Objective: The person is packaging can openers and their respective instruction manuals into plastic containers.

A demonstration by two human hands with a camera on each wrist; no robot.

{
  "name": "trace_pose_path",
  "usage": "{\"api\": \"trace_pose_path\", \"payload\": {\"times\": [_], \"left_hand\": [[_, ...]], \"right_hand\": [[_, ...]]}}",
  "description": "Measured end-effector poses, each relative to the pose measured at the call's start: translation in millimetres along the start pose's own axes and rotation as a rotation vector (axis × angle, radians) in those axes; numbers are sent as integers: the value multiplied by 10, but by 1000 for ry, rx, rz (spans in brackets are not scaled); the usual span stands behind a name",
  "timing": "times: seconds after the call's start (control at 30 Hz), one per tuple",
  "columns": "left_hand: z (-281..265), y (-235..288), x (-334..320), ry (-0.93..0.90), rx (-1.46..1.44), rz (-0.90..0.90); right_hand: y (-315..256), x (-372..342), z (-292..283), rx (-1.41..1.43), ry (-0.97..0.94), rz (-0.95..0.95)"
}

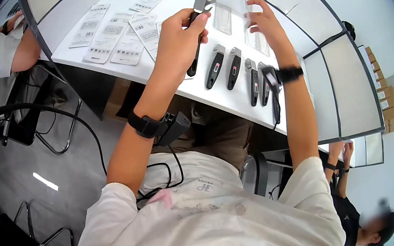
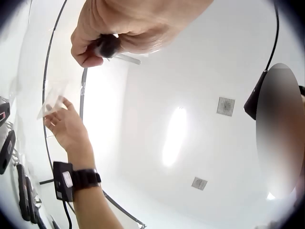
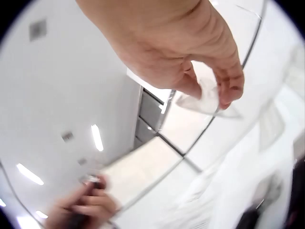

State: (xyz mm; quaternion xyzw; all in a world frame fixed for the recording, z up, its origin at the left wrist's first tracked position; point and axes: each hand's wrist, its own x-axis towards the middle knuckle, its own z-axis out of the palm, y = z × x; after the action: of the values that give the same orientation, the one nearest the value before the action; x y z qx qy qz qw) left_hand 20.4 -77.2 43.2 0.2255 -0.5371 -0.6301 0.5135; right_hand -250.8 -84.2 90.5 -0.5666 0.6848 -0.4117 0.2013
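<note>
Your left grip holds a metal-headed tool

That grip curls round the black handle above the worktop. Your right grip pinches a clear plastic shell over the worktop's right part. Similar tools lie on the worktop, printed cards at its left.

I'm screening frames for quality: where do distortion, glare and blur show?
Head: wide-angle distortion bows the partition, corners go black, a glare streak marks the floor; left wrist: the ceiling light is blown out; right wrist: the left hand is blurred.
</note>
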Motion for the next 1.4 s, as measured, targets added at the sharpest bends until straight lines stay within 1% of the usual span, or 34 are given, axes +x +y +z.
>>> {"api": "trace_pose_path", "payload": {"times": [0.03, 0.07, 0.13, 0.17, 0.2, 0.23, 0.3, 0.33, 0.4, 0.43, 0.53, 0.57, 0.6, 0.67, 0.7, 0.73, 0.77, 0.8, 0.83, 0.87, 0.93, 0.97, 1.0, 1.07, 1.13, 1.2, 1.23, 1.27, 1.3, 1.33, 1.4], "left_hand": [[13, -16, -7, 27, -81, 17], [35, -26, -5, 13, -89, 19], [78, -45, -5, 25, -277, 102], [86, -53, -3, -3, -326, 91], [104, -19, -32, -9, -276, 73], [137, -9, -66, -16, -253, 89], [213, -18, -132, -22, -204, 100], [255, -19, -161, -12, -170, 95], [335, 16, -230, 60, 110, 120], [364, -141, -183, 151, 278, 330], [437, -181, -252, 94, 409, 294], [477, -151, -298, 133, 387, 253], [488, -208, -268, 171, 371, 323], [513, -284, -278, 126, -122, -8], [505, -273, -286, 98, -275, -148], [529, -261, -297, 90, -259, -158], [559, -253, -320, 120, -361, -220], [584, -256, -328, 153, -466, -276], [570, -346, -299, 126, -414, -217], [587, -376, -300, 119, -405, -218], [668, -312, -361, 123, -211, -42], [701, -259, -406, 139, -205, -91], [719, -252, -413, 124, -203, -94], [718, -229, -392, 20, -82, 35], [642, -306, -339, -8, -132, 15], [548, -344, -294, -102, -90, -74], [495, -273, -265, -200, -150, -139], [469, -305, -223, -222, -272, -294], [443, -266, -211, -231, -302, -289], [406, -218, -219, -241, -329, -293], [297, -193, -131, -87, -461, -114]], "right_hand": [[-102, -251, 49, 308, -102, 9], [-181, -510, 105, 616, -193, 14], [-315, -1112, 298, 714, -243, -25], [-356, -1342, 391, 739, -230, -13], [-368, -1528, 473, 768, -222, -3], [-335, -1665, 529, 816, -268, -71], [-261, -1825, 596, 880, -301, -88], [-233, -1870, 622, 911, -304, -94], [-143, -1908, 657, 1018, -329, -102], [-110, -1912, 675, 1062, -367, -105], [-17, -1952, 752, 1092, -368, -39], [20, -1956, 766, 1109, -354, -39], [58, -1969, 782, 1128, -358, -60], [111, -2006, 819, 1164, -348, -82], [112, -2028, 830, 1163, -326, -68], [109, -2049, 834, 1163, -304, -52], [107, -2045, 812, 1150, -335, -58], [101, -2069, 807, 1163, -324, -56], [91, -2061, 796, 1155, -328, -26], [88, -2052, 794, 1147, -332, 4], [89, -2046, 819, 1182, -340, -8], [81, -2053, 831, 1213, -346, -24], [69, -2058, 832, 1238, -351, -41], [61, -2053, 808, 1277, -349, -41], [95, -2030, 808, 1372, -402, -70], [90, -2030, 838, 1359, -416, -94], [58, -2041, 846, 1361, -394, -96], [7, -2034, 838, 1351, -386, -96], [-110, -2052, 817, 1294, -317, -50], [-173, -2051, 820, 1260, -355, -32], [-259, -2072, 854, 920, -137, 11]]}}
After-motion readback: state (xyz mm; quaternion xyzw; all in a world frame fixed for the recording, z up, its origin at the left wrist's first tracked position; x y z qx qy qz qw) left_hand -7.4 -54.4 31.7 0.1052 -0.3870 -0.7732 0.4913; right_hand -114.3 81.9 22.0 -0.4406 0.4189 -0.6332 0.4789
